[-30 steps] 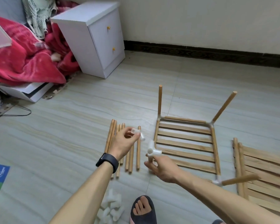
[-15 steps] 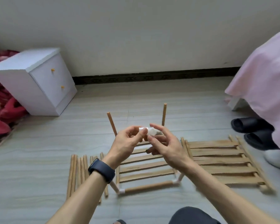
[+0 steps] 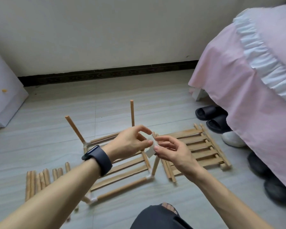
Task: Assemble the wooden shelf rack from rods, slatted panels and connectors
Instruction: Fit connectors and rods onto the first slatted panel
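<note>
A partly built frame (image 3: 122,171) lies on the floor: a slatted panel edged with rods and white corner connectors, with upright rods (image 3: 132,113) rising from its corners. My left hand (image 3: 130,142) and my right hand (image 3: 170,151) meet above its near right corner. Both pinch a white plastic connector (image 3: 151,144) that sits over the top of the near right upright rod (image 3: 156,166). Whether the connector is seated on the rod is hidden by my fingers. A second slatted panel (image 3: 198,146) lies flat to the right.
Several loose rods (image 3: 40,179) lie on the floor at the left. A white cabinet (image 3: 3,96) stands at the far left. A pink-covered bed (image 3: 254,80) fills the right side, with dark slippers (image 3: 211,118) and shoes beside it. My foot in a dark slipper (image 3: 163,214) is at the bottom.
My view swung to the right, from the cabinet toward the bed. My hands, each holding a connector apart a second ago, came together over the frame's near right rod.
</note>
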